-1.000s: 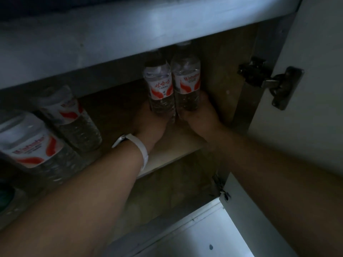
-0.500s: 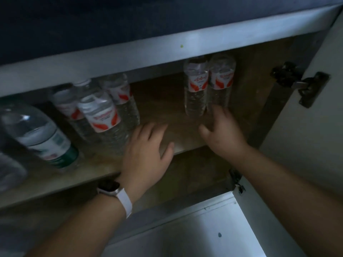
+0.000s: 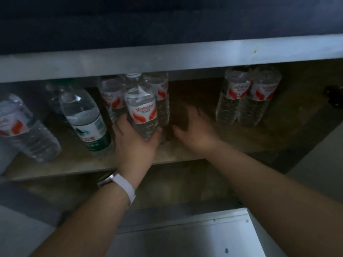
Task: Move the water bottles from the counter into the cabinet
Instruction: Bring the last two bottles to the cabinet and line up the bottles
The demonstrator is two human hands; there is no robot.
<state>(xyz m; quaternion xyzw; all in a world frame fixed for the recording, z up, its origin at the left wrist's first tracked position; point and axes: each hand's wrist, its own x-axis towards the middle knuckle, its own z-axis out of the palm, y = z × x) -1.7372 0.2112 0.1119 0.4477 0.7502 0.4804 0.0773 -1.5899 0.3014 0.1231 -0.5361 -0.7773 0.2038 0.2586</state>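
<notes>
Dimly lit, so we note only what reads clearly. Left hand (image 3: 135, 143) is wrapped around the lower body of a red-label water bottle (image 3: 143, 112), fingers and thumb closed on it; the bottle stands on the cabinet shelf (image 3: 185, 154), near its front edge. A white watch band (image 3: 124, 188) sits on that wrist. Right hand (image 3: 191, 127) is spread and empty, palm down just beside the held bottle, grasping nothing.

Right behind the held bottle we see two more red-label bottles (image 3: 111, 97), crowded close, upright. To the left, a larger green-label bottle (image 3: 87, 119) appears tilted, and further left another red-label bottle (image 3: 24, 130) appears to lean at the picture's edge; the wide lens may account for some of that lean. To the right, well apart from the hands, a pair of red-label bottles (image 3: 248, 97) stands touching, side by side against the back.

Shelf surface is bare pale wood, worn-looking, with a second darker level below it. A grey frame rail (image 3: 167, 58) crosses above the opening; above that, a dark bench top (image 3: 148, 21). Below, a white panel (image 3: 185, 238) with a small dark spot. At far right, a dark hinge (image 3: 334, 97), partly cut off.
</notes>
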